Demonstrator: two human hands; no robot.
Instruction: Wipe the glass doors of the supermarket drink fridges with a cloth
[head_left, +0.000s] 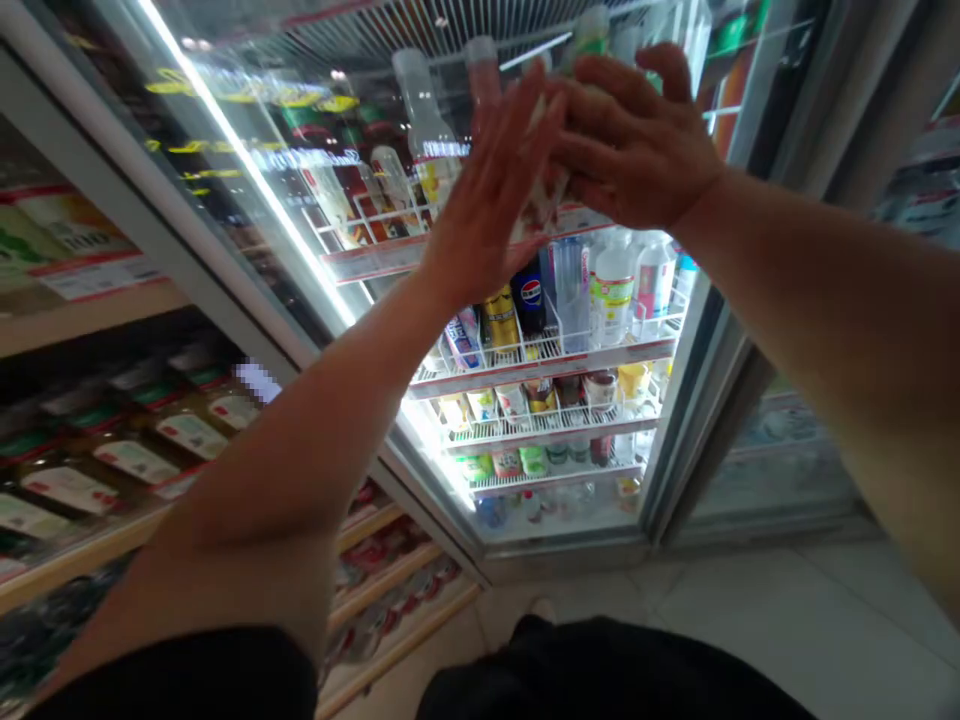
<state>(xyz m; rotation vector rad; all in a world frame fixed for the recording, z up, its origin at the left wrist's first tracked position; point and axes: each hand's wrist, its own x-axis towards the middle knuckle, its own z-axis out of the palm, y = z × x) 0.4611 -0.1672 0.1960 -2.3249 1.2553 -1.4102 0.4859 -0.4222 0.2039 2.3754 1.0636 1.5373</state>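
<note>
Both of my hands are raised close together in front of the upper shelf of a lit drinks cooler. A pale, reddish-patterned thing point(546, 198) shows between them, too blurred and covered to name. My left hand point(487, 190) lies along its left side with long, fairly straight fingers, its thumb side low on the right. From the right, the bent fingers of my right hand point(637, 145) reach over it, while the thumb sticks up. Behind the hands stand a clear bottle point(424, 110) and a bottle with pinkish contents point(484, 70).
Lower cooler shelves point(555, 365) hold several bottles and cans, among them a dark Pepsi bottle point(531, 295) and a golden can point(500, 320). At left, side shelves point(90, 320) carry rows of bottles. A metal door frame point(697, 420) runs down the right, above a tiled floor point(780, 620).
</note>
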